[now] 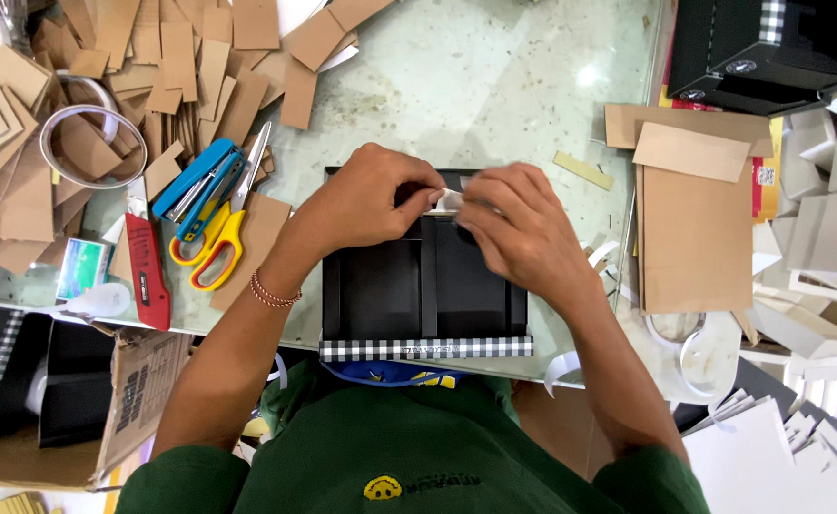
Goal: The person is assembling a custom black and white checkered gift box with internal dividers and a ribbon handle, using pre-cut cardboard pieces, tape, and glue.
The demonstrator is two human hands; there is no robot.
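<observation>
A black open box (390, 286) with a black-and-white checked front edge (426, 349) lies on the glass table in front of me. A black divider runs down its middle. My left hand (366, 200) and my right hand (518, 228) meet over the box's far end. Between their fingertips they pinch a small white strip (449, 200), which looks like tape or its backing paper. The far rim of the box is partly hidden by both hands.
Left of the box lie yellow-handled scissors (216, 243), a blue stapler (193, 183), a red utility knife (147, 266) and a tape roll (80, 143) among several cardboard pieces. Brown card sheets (694, 228) and white box parts (818, 228) lie right. Black boxes (770, 48) stand far right.
</observation>
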